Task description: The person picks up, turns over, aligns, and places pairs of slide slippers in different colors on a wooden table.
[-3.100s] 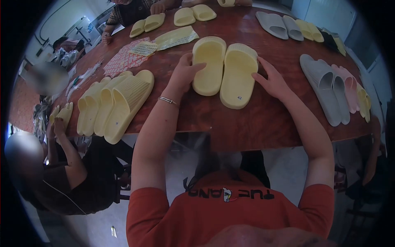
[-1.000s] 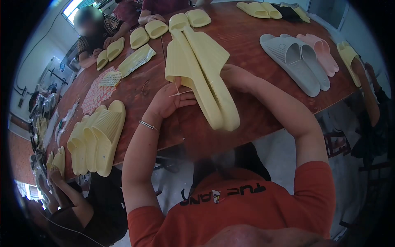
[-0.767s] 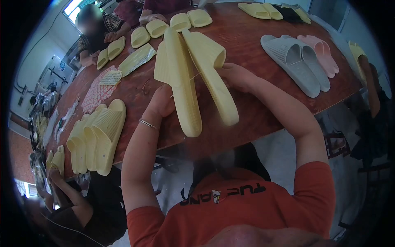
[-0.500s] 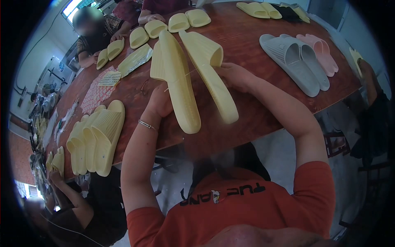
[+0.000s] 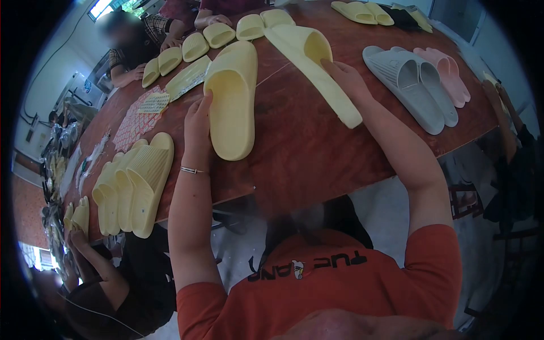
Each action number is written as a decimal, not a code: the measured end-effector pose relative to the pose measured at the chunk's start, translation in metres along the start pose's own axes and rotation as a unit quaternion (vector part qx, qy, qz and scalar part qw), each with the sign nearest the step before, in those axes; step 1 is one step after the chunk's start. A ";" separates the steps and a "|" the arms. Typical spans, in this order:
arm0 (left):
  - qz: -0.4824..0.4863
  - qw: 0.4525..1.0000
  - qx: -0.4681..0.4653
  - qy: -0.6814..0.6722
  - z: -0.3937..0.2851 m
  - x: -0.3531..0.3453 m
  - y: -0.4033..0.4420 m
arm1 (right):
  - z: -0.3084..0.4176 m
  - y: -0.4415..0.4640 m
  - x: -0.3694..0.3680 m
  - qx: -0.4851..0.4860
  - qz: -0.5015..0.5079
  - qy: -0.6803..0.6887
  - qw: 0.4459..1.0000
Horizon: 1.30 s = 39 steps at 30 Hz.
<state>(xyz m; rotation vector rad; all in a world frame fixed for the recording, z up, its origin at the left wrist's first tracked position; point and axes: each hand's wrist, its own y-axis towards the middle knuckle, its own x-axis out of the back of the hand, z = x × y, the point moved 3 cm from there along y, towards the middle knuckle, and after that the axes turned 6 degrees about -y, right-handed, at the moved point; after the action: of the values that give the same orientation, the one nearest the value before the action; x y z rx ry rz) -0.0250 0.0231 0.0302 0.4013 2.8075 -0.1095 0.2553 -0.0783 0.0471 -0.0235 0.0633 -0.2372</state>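
My left hand (image 5: 198,126) is closed on the left edge of a yellow slipper (image 5: 233,122), which shows its footbed and the opening under its strap. A second yellow slipper (image 5: 341,101) is in my right hand (image 5: 346,80); it tilts, its side turned towards me and its heel pointing down to the right. The fingers of that hand go in at the strap opening and are partly hidden. A gap of bare table separates the two slippers.
Several yellow slippers (image 5: 144,181) stand at the left table edge. Grey slippers (image 5: 416,90) and pink slippers (image 5: 447,76) lie to the right. A patterned sheet (image 5: 127,129) and printed yellow packet (image 5: 190,78) lie left. Co-workers sit around the brown table (image 5: 306,153).
The two slippers have moved apart. The left one has turned from its side to show its footbed; the right one has shifted up and to the right with my right hand.
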 end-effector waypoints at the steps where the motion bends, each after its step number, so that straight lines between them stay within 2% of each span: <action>1: -0.005 0.999 -0.027 0.016 0.003 0.006 0.006 | 0.000 0.003 0.006 0.019 -0.027 -0.027 0.999; 2: -0.005 0.999 -0.027 0.016 0.009 0.012 0.012 | 0.000 0.007 0.012 0.038 -0.054 -0.054 0.996; 3: -0.041 0.969 -0.116 0.216 0.010 0.017 0.016 | -0.005 0.015 0.020 0.039 -0.054 -0.054 0.996; 4: -0.075 0.890 -0.198 0.405 0.006 0.015 0.014 | -0.007 0.023 0.027 0.074 -0.074 -0.221 0.970; 5: -0.076 0.890 -0.198 0.404 0.007 0.014 0.013 | -0.011 0.029 0.032 0.106 -0.091 -0.382 0.913; 7: -0.040 0.909 -0.181 0.374 0.005 0.002 0.003 | -0.011 0.023 0.027 0.138 -0.097 -0.417 0.893; 9: -0.041 0.909 -0.174 0.377 0.002 0.000 0.002 | -0.012 0.020 0.020 0.128 -0.018 -0.493 0.861; 12: -0.037 0.911 -0.161 0.377 -0.001 -0.005 -0.005 | -0.013 0.015 0.015 0.139 -0.011 -0.532 0.835; 17: -0.026 0.894 -0.188 0.407 -0.001 -0.003 -0.002 | -0.014 0.017 0.015 0.134 -0.003 -0.541 0.830; 23: -0.019 0.912 -0.135 0.387 0.005 0.004 0.003 | -0.017 0.018 0.019 0.143 -0.004 -0.533 0.834; 24: -0.111 0.822 -0.183 0.528 0.004 0.009 0.006 | -0.012 0.016 0.013 0.155 -0.014 -0.528 0.835; 25: -0.199 0.699 -0.220 0.650 0.002 0.015 0.007 | -0.007 0.014 0.008 0.158 -0.007 -0.527 0.835; 26: -0.206 0.698 -0.215 0.651 0.002 0.023 0.009 | -0.002 0.012 0.007 0.097 -0.003 -0.566 0.819; 27: -0.159 0.755 -0.105 0.627 -0.002 0.022 0.009 | 0.003 0.009 0.004 0.038 -0.003 -0.603 0.797; 28: -0.110 0.800 0.004 0.589 -0.003 0.020 0.009 | 0.003 0.010 0.001 0.047 -0.001 -0.604 0.795; 29: -0.118 0.801 0.002 0.587 -0.001 0.020 0.008 | -0.003 0.010 0.000 0.065 -0.007 -0.612 0.788; 31: -0.099 0.829 -0.091 0.543 0.001 0.014 0.007 | -0.008 0.012 0.001 0.091 -0.015 -0.619 0.780; 32: -0.104 0.828 -0.097 0.542 -0.001 0.013 0.005 | -0.009 0.014 0.003 0.095 -0.024 -0.607 0.789; 34: -0.103 0.911 -0.107 0.384 -0.004 0.012 0.000 | -0.013 0.014 0.006 0.103 -0.032 -0.594 0.797; 35: -0.107 0.910 -0.112 0.385 -0.005 0.012 0.000 | -0.013 0.015 0.008 0.108 -0.053 -0.581 0.805; 37: -0.162 0.925 -0.165 0.301 -0.008 0.019 0.001 | -0.009 0.016 0.009 0.119 -0.073 -0.566 0.812; 38: -0.167 0.924 -0.167 0.301 -0.007 0.022 0.002 | -0.008 0.017 0.010 0.108 -0.093 -0.521 0.842; 39: -0.152 0.953 -0.149 0.216 -0.005 0.024 0.004 | -0.008 0.017 0.013 0.096 -0.112 -0.474 0.868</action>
<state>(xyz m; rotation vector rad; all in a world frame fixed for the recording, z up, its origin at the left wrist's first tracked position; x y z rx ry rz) -0.0479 0.0336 0.0278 -0.0963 3.2233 0.3781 0.2714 -0.0650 0.0378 0.0533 -0.9545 -0.4424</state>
